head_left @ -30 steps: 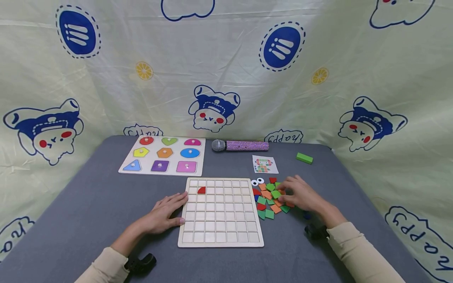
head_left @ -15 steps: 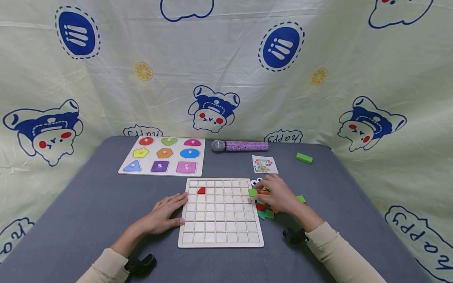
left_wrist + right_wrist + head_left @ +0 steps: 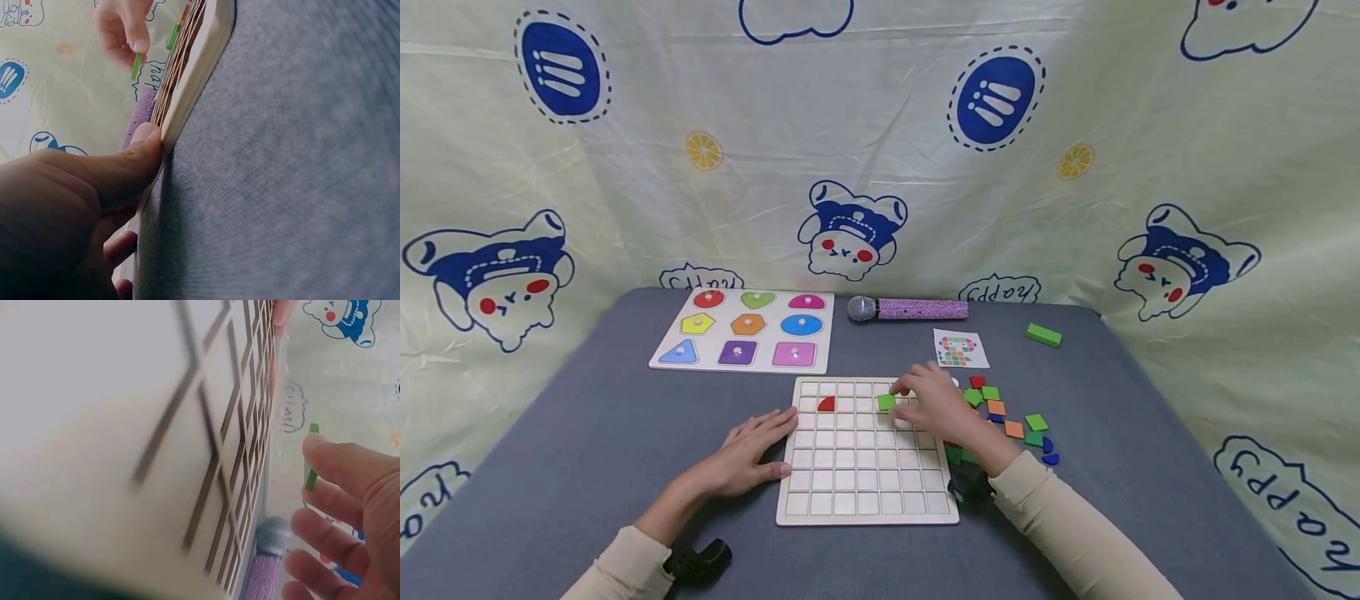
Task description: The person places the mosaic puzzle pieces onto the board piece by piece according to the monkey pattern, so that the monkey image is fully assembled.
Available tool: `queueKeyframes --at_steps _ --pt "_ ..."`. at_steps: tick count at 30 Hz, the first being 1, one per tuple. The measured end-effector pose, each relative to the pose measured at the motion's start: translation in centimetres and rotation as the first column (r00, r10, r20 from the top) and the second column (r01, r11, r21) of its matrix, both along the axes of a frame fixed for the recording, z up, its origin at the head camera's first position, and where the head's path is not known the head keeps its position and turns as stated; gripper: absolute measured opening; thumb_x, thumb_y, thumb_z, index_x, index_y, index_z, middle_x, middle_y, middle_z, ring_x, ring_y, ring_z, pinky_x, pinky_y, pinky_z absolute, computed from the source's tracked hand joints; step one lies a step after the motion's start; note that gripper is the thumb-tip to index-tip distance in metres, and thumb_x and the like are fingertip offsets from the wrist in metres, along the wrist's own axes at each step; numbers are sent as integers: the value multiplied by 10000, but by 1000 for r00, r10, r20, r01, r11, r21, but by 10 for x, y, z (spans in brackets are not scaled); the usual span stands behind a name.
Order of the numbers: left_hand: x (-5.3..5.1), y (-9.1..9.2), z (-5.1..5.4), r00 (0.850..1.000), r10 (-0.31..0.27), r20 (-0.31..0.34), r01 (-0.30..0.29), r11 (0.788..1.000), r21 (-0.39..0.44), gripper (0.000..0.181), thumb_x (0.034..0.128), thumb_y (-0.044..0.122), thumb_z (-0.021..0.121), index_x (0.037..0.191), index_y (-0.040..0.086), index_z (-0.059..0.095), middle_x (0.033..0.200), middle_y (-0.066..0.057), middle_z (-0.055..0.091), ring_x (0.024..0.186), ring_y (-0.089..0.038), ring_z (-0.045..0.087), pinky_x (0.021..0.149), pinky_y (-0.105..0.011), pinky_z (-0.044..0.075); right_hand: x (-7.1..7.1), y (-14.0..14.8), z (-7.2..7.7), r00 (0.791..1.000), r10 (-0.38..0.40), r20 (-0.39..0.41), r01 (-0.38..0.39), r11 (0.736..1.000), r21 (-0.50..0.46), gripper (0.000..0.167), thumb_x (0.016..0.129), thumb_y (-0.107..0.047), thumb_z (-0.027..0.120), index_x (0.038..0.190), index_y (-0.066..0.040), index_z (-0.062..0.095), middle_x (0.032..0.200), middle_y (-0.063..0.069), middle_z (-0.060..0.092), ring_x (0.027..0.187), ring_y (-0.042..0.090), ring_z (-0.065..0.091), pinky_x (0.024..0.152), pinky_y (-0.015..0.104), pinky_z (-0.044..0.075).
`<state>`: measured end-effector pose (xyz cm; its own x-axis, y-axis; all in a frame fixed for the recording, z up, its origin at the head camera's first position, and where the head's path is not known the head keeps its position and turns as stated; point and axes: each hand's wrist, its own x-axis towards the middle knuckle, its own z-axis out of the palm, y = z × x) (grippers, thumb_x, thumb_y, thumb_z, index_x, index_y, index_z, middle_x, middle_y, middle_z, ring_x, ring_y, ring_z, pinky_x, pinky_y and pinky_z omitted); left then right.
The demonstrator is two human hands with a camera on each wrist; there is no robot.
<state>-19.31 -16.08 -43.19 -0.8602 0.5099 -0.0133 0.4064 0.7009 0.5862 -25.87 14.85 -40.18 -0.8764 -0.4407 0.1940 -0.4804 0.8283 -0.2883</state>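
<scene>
Above the upper part of a wooden grid board [image 3: 856, 481], my right hand [image 3: 938, 406] pinches a bright green square tile [image 3: 886, 403] between thumb and index finger. The right wrist view shows the tile [image 3: 312, 456] edge-on, held clear of the board. One red quarter-round tile [image 3: 827, 404] sits in a cell at the board's upper left. My left hand [image 3: 741, 457] rests against the board's left edge, fingers extended and thumb touching the rim. In the left wrist view, the left thumb [image 3: 140, 156] presses on the rim. My right hand and wrist hide part of the loose pieces.
Loose coloured tiles [image 3: 1014, 430] lie right of the board. Behind them are a pattern card [image 3: 961, 349] and a green block [image 3: 1044, 336]. A purple microphone [image 3: 922, 309] and a shape puzzle board [image 3: 765, 353] lie along the table's back.
My right hand has moved left from the loose tiles to above the board, carrying the green square tile. The left hand has stayed at the board's edge.
</scene>
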Motion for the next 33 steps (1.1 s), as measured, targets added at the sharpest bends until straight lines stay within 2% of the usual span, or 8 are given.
queueKeyframes --at_steps 9,16,24,33 --pt "0 0 1 1000 8 17 -8 1000 0 726 882 343 633 1473 70 311 1566 -114 253 1428 -399 191 1074 -671 113 -12 -33 -2 998 26 62 -30 997 64 270 781 -350 760 973 -169 703 912 -22 606 852 145 440 772 336 357" --pt "0 -1 0 1000 4 6 -4 1000 -4 717 887 348 627 1471 75 316 1564 -112 261 1425 -396 200 1067 -669 131 -17 -50 -5 996 51 75 -58 994 96 266 795 -357 746 973 -165 698 895 -27 605 863 151 462 776 337 373" --pt "0 -1 -1 1000 6 -3 -6 1000 -2 702 895 350 618 1470 77 322 1561 -111 268 1425 -396 204 1062 -670 139 -24 -56 -6 992 47 121 -60 993 106 280 782 -371 756 961 -165 698 856 -17 597 792 144 456 727 302 364" --pt "-1 -1 0 1000 14 7 -14 1000 -6 715 889 363 622 1474 88 317 1566 -102 260 1429 -394 196 1064 -673 128 -28 -59 -7 986 41 160 -60 992 111 277 793 -389 744 987 -196 700 875 -29 607 813 144 481 744 310 381"
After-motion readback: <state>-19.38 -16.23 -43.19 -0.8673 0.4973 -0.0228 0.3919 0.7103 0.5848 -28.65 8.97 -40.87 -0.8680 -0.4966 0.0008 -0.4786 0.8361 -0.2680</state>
